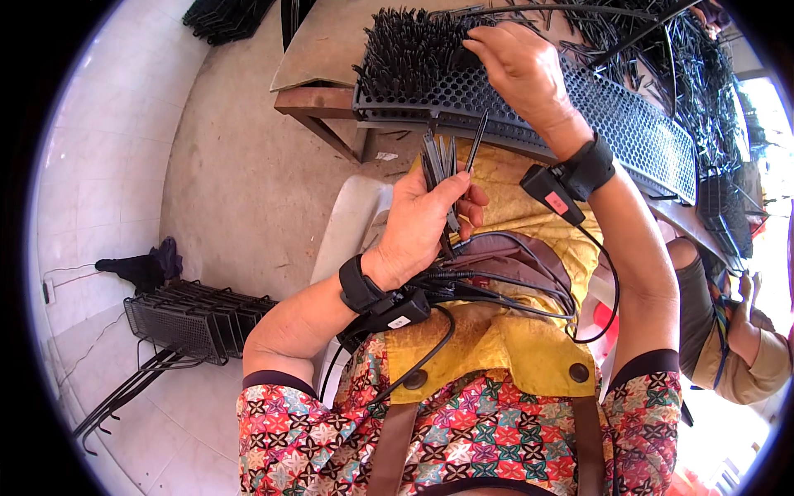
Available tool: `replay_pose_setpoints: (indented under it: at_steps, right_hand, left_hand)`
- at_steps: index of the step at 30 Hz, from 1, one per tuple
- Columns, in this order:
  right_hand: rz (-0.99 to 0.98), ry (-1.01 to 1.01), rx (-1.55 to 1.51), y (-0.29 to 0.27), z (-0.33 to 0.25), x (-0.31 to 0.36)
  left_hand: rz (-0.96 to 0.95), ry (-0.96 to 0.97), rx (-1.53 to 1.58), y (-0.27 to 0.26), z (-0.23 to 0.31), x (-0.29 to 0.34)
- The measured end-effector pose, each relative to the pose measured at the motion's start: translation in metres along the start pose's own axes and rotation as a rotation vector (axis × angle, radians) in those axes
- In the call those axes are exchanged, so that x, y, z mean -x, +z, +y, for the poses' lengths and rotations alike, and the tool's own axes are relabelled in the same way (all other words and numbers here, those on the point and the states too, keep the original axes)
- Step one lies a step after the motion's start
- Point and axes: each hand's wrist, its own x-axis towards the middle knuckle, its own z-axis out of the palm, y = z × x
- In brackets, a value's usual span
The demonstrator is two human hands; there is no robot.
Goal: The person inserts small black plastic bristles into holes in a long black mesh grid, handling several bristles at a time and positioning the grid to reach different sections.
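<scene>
Probably light, stiff, slick: grip mid-length. Clamped on black sticks with left hand; curled at one o'clock with right hand (cannot tell if gripping).

I'm in a workshop: a perforated tray up top, heaped black parts upper right, stacked mesh trays lower left.

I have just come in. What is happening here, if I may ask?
The left hand holds a bunch of thin black sticks. The right hand is at the perforated tray, next to many upright sticks at its left end; whether it grips one is unclear. Farther right, the tray's holes show.
</scene>
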Motion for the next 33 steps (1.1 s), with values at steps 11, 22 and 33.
replay_pose_setpoints:
  at_steps: [11, 22, 33]
  right_hand:
    - [-0.185, -0.229, 0.013, -0.034, -0.029, 0.021]
    - [-0.337, -0.441, 0.037, -0.062, -0.052, 0.052]
    - [0.035, 0.402, -0.196, -0.036, -0.023, 0.021]
  left_hand:
    - [0.003, -0.018, 0.056, -0.005, 0.006, -0.006]
    - [-0.151, -0.042, -0.034, 0.007, 0.032, -0.011]
    - [0.031, 0.037, 0.087, -0.014, 0.017, -0.021]
